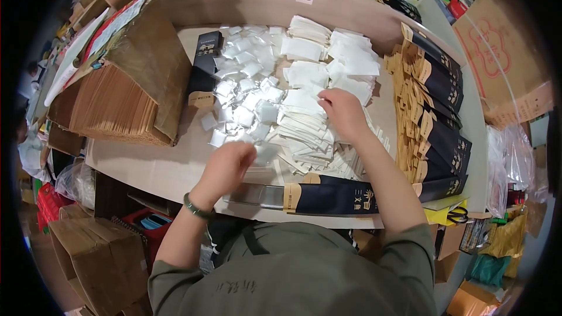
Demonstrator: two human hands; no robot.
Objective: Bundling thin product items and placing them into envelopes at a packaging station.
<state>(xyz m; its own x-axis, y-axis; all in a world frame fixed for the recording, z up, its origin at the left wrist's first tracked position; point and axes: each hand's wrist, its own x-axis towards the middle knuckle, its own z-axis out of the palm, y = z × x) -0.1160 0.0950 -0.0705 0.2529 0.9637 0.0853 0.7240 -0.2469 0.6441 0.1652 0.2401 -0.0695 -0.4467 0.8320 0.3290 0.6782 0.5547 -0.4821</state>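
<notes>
My right hand (345, 116) pinches the edge of a flat white packet (304, 98) with thumb and forefinger, over the stacked white packets (354, 55) in the middle of the table. My left hand (230, 167) is closed, slightly blurred, at the near edge of a loose heap of small shiny clear packets (243, 114). What its fingers hold, if anything, is hidden. Just in front of me lie dark blue and tan paper pouches (333, 196), flat on a shallow metal-coloured tray (257, 195).
An open carton (146, 64) of tightly packed brown sheets stands at the left. Along the right wall lies an overlapping row of dark blue and tan pouches (436, 117). A raised board (246, 3) bounds the table's far side. Cardboard boxes (99, 263) stand below left.
</notes>
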